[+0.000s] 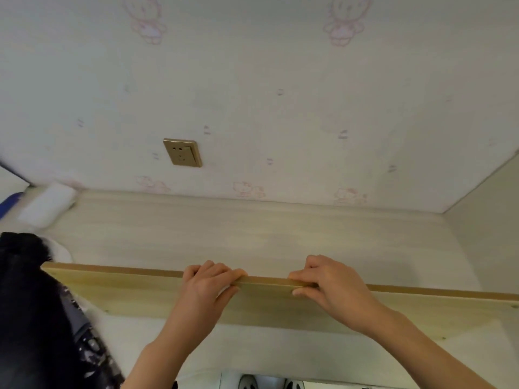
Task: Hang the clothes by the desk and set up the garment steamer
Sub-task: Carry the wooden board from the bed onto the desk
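A light wooden board [134,290] runs across the view in front of a pale wooden surface. My left hand [210,287] and my right hand [334,284] both curl over the board's top edge near its middle, a short gap apart. A dark garment [28,304] with a pale speckled patch hangs over the board's left end, left of my left hand and apart from it. A small whitish bit shows under my left fingers; I cannot tell what it is. No garment steamer is in view.
A gold wall socket [182,153] sits on the pale cartoon-print wallpaper above the surface. A white block [47,204] and a blue object [9,202] lie at the far left. A side panel [488,220] closes off the right. Shoes [269,383] show at the bottom.
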The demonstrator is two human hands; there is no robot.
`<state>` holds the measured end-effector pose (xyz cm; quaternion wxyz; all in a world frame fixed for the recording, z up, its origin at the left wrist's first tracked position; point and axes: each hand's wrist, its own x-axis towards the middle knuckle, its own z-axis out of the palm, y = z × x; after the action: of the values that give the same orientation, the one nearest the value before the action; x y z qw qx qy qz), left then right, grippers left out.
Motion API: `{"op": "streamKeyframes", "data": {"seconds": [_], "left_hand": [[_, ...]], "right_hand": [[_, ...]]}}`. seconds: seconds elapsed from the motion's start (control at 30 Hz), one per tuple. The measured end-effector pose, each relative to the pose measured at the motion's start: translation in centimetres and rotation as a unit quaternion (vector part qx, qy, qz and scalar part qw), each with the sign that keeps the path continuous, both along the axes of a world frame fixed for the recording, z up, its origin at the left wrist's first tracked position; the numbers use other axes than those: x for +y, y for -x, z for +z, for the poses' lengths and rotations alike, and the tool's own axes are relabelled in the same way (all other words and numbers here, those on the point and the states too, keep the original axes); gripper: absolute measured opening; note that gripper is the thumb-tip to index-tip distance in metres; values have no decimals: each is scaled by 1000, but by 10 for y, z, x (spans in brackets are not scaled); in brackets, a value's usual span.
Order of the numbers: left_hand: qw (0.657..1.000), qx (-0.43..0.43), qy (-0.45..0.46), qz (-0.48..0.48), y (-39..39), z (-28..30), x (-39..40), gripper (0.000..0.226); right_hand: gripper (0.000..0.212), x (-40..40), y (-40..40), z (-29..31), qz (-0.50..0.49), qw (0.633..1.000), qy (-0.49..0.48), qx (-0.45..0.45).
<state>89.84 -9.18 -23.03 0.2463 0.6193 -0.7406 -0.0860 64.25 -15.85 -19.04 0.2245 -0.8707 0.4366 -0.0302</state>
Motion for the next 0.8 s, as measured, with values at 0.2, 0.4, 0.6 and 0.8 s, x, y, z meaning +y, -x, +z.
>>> {"op": "streamKeyframes", "data": {"seconds": [0.2, 0.4, 0.6, 0.8], "left_hand": [[999, -38, 18, 11, -4, 0, -3, 27], [985, -20, 158, 67, 6, -17, 8, 31], [991, -58, 76, 94, 17, -57, 12, 61], [990, -118, -6, 82, 8, -91, -3, 57]], "right_hand": [[30, -7, -8, -2, 5, 1000, 10, 4], [29, -19, -12, 0, 13, 1000, -13, 6], [30, -51, -22, -9, -4, 1000, -19, -2], [27, -71, -34, -20, 4, 1000, -20, 14]]}}
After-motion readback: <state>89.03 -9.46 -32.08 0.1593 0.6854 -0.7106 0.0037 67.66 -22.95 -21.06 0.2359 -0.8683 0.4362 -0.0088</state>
